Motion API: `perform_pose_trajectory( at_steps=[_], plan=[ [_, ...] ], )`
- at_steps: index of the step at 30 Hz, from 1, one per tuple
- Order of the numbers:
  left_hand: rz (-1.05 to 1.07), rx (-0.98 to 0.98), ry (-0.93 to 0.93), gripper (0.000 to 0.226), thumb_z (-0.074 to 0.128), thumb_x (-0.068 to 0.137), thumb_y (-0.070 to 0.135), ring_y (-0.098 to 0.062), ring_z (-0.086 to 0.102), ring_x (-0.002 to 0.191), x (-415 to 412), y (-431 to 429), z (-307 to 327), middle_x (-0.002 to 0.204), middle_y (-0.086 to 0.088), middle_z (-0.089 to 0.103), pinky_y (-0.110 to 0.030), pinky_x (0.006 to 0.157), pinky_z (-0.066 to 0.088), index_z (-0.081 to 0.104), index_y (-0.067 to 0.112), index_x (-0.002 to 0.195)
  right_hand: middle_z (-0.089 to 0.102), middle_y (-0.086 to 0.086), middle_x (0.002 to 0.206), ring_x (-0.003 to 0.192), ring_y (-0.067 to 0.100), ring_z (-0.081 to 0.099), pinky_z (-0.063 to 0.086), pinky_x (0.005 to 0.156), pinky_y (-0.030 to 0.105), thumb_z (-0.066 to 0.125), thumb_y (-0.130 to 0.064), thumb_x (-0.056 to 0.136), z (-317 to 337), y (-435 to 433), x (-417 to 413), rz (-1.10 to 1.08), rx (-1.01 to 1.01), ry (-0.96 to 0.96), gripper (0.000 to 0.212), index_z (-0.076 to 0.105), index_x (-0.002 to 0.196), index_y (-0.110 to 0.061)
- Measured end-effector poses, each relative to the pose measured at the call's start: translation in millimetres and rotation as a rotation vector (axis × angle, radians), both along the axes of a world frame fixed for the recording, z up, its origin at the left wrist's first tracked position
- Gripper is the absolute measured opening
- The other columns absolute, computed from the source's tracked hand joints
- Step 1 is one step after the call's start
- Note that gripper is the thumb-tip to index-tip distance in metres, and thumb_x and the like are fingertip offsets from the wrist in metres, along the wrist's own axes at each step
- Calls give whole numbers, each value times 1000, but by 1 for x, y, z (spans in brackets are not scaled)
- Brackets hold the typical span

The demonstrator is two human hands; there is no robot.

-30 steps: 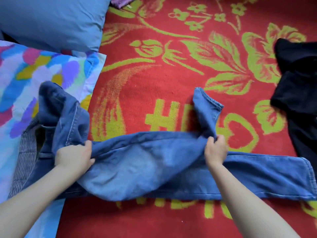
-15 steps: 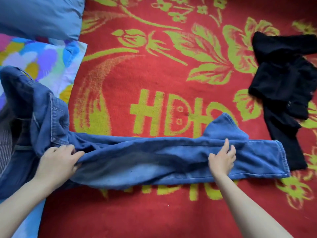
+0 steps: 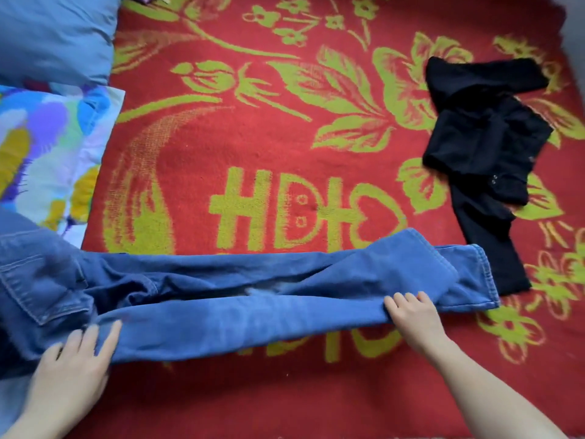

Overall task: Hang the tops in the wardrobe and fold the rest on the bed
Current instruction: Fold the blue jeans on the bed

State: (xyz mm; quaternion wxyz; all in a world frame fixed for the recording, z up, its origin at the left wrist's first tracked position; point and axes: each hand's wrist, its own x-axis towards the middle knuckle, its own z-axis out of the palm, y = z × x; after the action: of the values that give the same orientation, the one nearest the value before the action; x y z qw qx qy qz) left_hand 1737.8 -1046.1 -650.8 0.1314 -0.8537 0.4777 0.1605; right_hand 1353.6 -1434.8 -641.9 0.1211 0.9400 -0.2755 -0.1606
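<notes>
Jeans [image 3: 253,315] lie left to right on the red blanket [image 3: 285,147]. The left hand [image 3: 72,365] and right hand [image 3: 411,318] press their near edge, fingers straight.

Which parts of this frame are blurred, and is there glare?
Head view: left hand and the jeans beside it are motion-blurred; right hand and black garment are sharper; light is soft and even, no glare.

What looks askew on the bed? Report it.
The upper leg of the jeans is twisted near the right hand, its cuff slanting across the lower one instead of lining up. The black garment beyond lies crumpled.
</notes>
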Motion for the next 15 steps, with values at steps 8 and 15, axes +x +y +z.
perform_pose_trajectory(
  at_steps=[8,15],
  plan=[
    [-324,-306,122,59,36,60,26,-33,46,105,-60,-60,1,117,-17,49,-45,79,34,48,12,116,59,4,57,52,27,58,44,40,34,89,-18,26,-36,29,-41,-454,267,62,50,69,72,-11],
    [143,38,327,38,34,98,38,-17,51,119,-95,-171,-19,129,3,56,-38,94,41,48,25,131,24,19,150,135,35,27,30,103,49,62,-27,86,-15,-38,-22,-1008,313,-203,74,23,147,-14]
  ],
)
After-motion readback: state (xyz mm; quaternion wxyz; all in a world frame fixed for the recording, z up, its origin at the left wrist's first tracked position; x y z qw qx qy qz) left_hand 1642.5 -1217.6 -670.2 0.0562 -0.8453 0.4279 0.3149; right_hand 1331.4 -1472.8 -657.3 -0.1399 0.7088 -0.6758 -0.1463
